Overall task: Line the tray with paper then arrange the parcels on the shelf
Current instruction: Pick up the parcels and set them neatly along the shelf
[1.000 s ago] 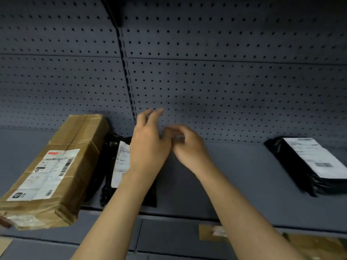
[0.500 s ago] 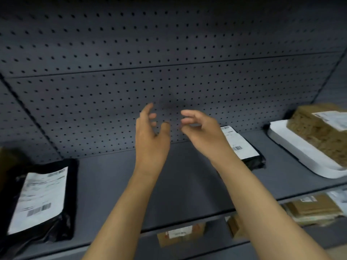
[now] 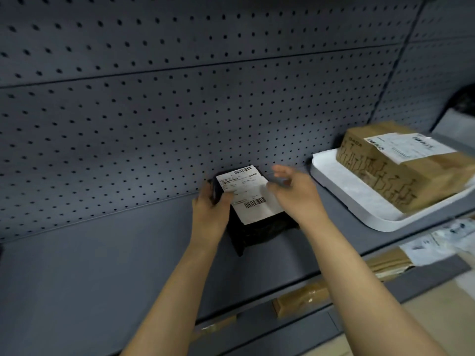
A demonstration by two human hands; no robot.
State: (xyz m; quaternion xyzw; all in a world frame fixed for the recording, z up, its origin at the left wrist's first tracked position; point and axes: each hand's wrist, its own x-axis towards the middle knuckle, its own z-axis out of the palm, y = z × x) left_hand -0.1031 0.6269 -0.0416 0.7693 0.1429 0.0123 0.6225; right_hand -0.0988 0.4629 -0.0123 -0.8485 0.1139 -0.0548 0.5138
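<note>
A black bagged parcel [image 3: 259, 227] with a white barcode label lies on the grey shelf [image 3: 102, 265], against the pegboard back. My left hand [image 3: 210, 209] grips its left edge, thumb on the label. My right hand [image 3: 298, 194] is on its right side, fingers curled over the far right edge, slightly blurred. To the right stands a white tray [image 3: 334, 176] lined with white paper, and a brown cardboard parcel [image 3: 401, 165] with a label rests in it.
The grey pegboard wall [image 3: 180, 98] rises behind the shelf. A lower shelf holds brown parcels [image 3: 300, 299] and white-labelled packages [image 3: 437, 242]. A dark bag [image 3: 465, 101] shows at the far right edge.
The view has swung right, past the left-hand parcels. Both hands, empty and raised before, have dropped onto the black parcel and taken hold of its sides.
</note>
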